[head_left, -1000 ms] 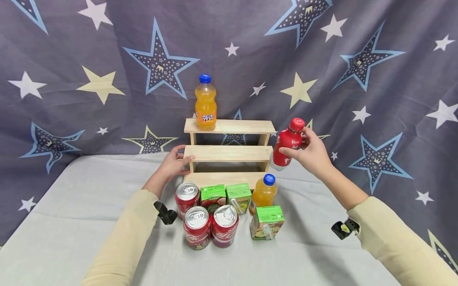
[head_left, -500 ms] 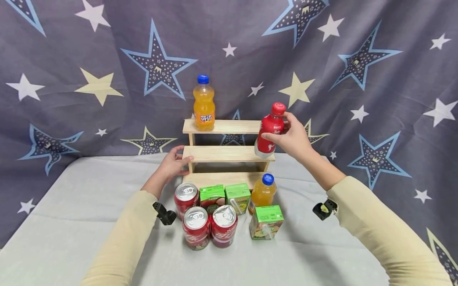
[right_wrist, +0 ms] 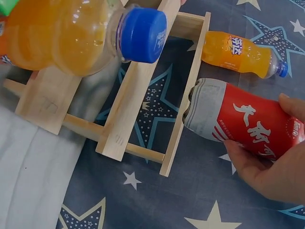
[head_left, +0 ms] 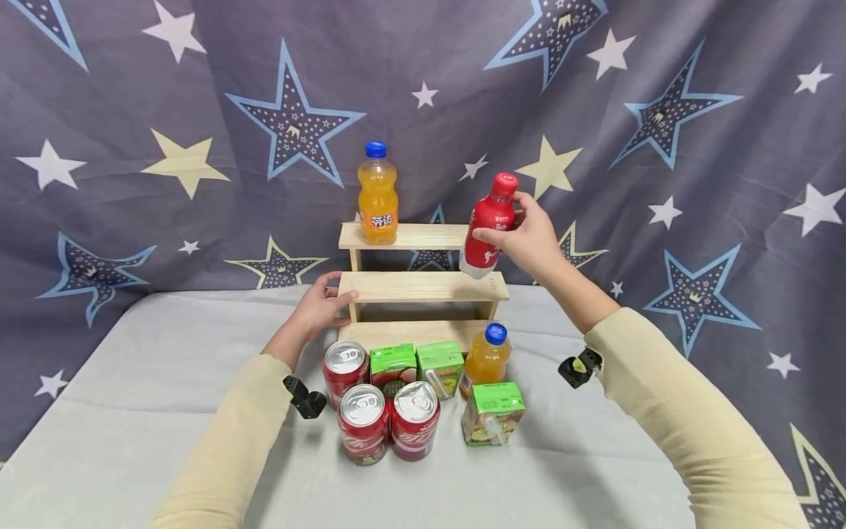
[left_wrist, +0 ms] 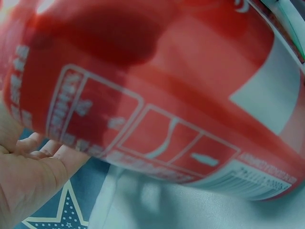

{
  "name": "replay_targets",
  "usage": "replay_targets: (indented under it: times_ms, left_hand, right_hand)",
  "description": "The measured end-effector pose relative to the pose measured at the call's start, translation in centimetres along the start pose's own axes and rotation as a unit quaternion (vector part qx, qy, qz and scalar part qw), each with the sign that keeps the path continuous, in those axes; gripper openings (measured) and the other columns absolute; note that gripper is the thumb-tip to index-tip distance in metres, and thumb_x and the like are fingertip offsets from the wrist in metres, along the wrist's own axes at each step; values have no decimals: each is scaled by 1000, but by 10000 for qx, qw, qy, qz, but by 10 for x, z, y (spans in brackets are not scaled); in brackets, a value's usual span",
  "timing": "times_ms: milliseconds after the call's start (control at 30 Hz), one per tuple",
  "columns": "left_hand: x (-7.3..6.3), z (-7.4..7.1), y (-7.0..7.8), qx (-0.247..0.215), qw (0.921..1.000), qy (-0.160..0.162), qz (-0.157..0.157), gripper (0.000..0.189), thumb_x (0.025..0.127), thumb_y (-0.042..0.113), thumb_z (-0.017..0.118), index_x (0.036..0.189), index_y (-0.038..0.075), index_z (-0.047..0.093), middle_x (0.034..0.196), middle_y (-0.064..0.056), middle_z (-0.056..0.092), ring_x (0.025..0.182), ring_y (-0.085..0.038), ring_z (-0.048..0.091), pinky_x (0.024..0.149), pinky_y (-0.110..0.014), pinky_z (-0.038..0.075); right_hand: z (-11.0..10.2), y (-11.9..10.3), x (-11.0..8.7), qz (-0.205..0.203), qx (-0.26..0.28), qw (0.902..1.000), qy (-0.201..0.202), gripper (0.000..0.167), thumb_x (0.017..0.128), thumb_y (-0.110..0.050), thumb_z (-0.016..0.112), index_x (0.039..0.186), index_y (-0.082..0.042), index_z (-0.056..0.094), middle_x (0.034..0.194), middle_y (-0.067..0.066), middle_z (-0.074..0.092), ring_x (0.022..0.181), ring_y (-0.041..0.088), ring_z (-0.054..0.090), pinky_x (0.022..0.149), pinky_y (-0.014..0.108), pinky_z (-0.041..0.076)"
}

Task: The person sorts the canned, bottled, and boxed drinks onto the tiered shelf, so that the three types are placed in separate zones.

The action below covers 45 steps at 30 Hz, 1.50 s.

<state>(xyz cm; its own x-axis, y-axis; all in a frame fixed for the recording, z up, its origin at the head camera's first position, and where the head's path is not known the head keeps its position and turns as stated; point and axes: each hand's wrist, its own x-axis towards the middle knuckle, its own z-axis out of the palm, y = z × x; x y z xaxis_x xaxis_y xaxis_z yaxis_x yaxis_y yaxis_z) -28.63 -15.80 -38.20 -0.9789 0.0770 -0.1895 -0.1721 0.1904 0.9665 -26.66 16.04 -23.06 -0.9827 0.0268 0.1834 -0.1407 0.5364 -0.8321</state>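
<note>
My right hand (head_left: 531, 234) grips a red-labelled drink bottle (head_left: 490, 224) with a red cap, its fingers and thumb round the upper body. The bottle leans slightly and overlaps the right part of the top step of a three-step wooden display rack (head_left: 423, 285) in the head view. In the right wrist view, the bottle's clear base (right_wrist: 202, 107) points at the top board's edge. My left hand (head_left: 320, 305) holds the rack's left end, thumb on the middle board. An orange soda bottle (head_left: 378, 198) with a blue cap stands on the top step's left.
Before the rack stand several red cans (head_left: 363, 426), green juice boxes (head_left: 440, 367) and a blue-capped orange bottle (head_left: 485, 364). Another juice box (head_left: 493, 415) stands nearer the front. A can (left_wrist: 157, 95) fills much of the left wrist view. A starry cloth (head_left: 198, 88) hangs behind.
My right hand has carried the red bottle leftward and up, from beside the rack to its top right part. The left hand stays at the rack's left end.
</note>
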Motion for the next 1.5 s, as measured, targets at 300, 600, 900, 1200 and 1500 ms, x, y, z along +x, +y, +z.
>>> replay_targets:
  times_ms: [300,600,900,1200,1500]
  left_hand:
    - [1,-1,-1,-96,9999,-29,25,67,96,16,52,149,11,12,137,-28,36,118,-38,47,93,-48,52]
    - [2,-2,0,-48,10000,30,19,67,95,16,53,149,11,13,134,-28,38,116,-38,49,91,-47,54]
    - [1,-2,0,-93,10000,10,-2,66,95,15,53,148,11,13,134,-28,38,116,-39,48,90,-47,54]
    - [2,1,0,-234,9997,-20,-8,67,95,13,53,149,11,13,133,-26,38,118,-39,47,89,-46,55]
    - [1,1,0,-232,9997,-15,-45,67,95,13,53,149,12,13,133,-26,38,119,-40,47,90,-47,54]
  right_hand:
    - [12,-4,12,23,19,10000,59,79,77,-23,77,141,-13,32,134,10,47,122,26,47,96,44,51]
    - [22,-13,27,81,157,9997,157,78,77,-25,77,140,-15,33,132,7,47,121,23,48,95,40,53]
    - [36,-21,35,77,205,9997,114,79,76,-25,78,141,-17,33,135,5,47,122,22,47,98,40,50]
    - [51,-25,46,-210,229,9994,181,75,76,-26,77,139,-17,37,131,6,50,117,20,51,98,37,50]
    - [66,-32,52,-197,319,9989,265,75,77,-25,77,139,-17,37,130,5,50,117,19,49,98,35,50]
